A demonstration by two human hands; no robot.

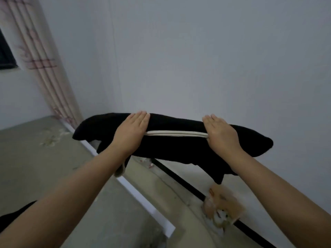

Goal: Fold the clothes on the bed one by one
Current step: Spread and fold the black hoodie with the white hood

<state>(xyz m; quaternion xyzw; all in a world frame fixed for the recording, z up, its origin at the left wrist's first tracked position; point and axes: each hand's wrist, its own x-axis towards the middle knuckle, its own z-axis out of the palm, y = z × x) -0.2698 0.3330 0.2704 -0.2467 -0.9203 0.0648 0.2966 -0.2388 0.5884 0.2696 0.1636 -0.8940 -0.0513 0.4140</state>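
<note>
Garment in hand: we hold a black garment point(172, 140) with a white stripe aloft, left hand point(131, 133) and right hand point(221, 136) flat-fingered over it, thumbs hidden; we judge folding barely underway.

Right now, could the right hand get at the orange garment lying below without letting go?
Probably not: the right hand is busy gripping the black garment held up with the left hand, and the orange garment lies well beneath it.

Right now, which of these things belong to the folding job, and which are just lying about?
In use: black garment with white trim, left hand, right hand, bed.
Lying about: orange-and-white cloth, patterned curtain.
</note>
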